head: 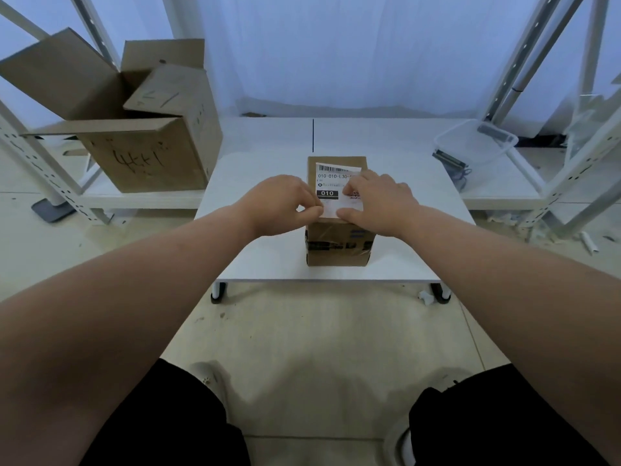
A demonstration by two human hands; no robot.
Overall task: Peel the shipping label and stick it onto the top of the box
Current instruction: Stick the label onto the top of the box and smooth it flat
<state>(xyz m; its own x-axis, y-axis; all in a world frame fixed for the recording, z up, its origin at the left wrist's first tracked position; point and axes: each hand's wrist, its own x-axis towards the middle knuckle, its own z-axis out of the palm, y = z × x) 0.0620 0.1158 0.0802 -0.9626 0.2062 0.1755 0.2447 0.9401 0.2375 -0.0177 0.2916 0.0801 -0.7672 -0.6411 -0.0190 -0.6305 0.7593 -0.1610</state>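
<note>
A small brown cardboard box (337, 250) stands on a low white table (262, 260). A white shipping label (331, 183) with a barcode and a black "010" block lies on the box's top. My left hand (282, 205) pinches the label's near left edge between thumb and fingers. My right hand (378, 201) rests flat over the label's right half, thumb at its near edge, hiding that part. The label's far left corner looks slightly lifted.
A large open cardboard box (134, 136) with handwriting sits on a shelf at the left. A clear plastic tub (477, 146) sits at the table's far right. White metal rack posts (571, 169) flank both sides. My knees are below the table's front edge.
</note>
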